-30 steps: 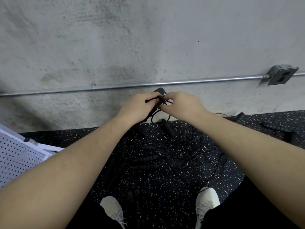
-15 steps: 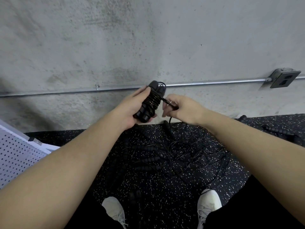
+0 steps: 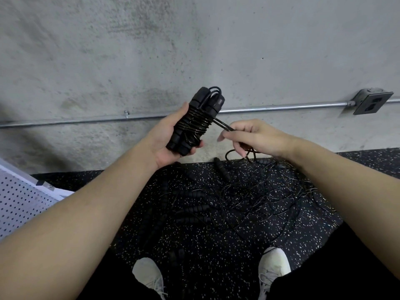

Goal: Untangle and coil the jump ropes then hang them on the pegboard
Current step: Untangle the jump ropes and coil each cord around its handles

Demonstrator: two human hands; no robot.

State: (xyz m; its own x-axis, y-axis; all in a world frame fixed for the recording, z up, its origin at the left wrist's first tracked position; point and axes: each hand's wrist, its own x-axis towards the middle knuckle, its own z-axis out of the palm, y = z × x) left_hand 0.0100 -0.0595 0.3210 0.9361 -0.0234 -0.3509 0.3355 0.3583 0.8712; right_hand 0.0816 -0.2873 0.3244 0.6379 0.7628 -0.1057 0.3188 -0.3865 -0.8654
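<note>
My left hand [image 3: 166,137] grips a black jump rope bundle [image 3: 195,123]: two handles side by side with thin cord wound tightly around them, held upright in front of the wall. A loose strand runs from the bundle to my right hand [image 3: 257,137], which pinches that cord end [image 3: 225,126] just right of the bundle. On the floor below lies a tangled pile of black jump ropes [image 3: 249,200] with several ribbed handles. A white pegboard [image 3: 19,204] lies at the left edge.
A concrete wall with a metal conduit [image 3: 281,106] and an outlet box [image 3: 372,101] stands ahead. The floor is black speckled rubber [image 3: 216,252]. My two white shoes [image 3: 273,267] sit at the bottom, close to the rope pile.
The hands have drawn apart. My left hand has raised the bundle and turned it upright, while my right hand has moved right, pulling the cord strand taut from the bundle.
</note>
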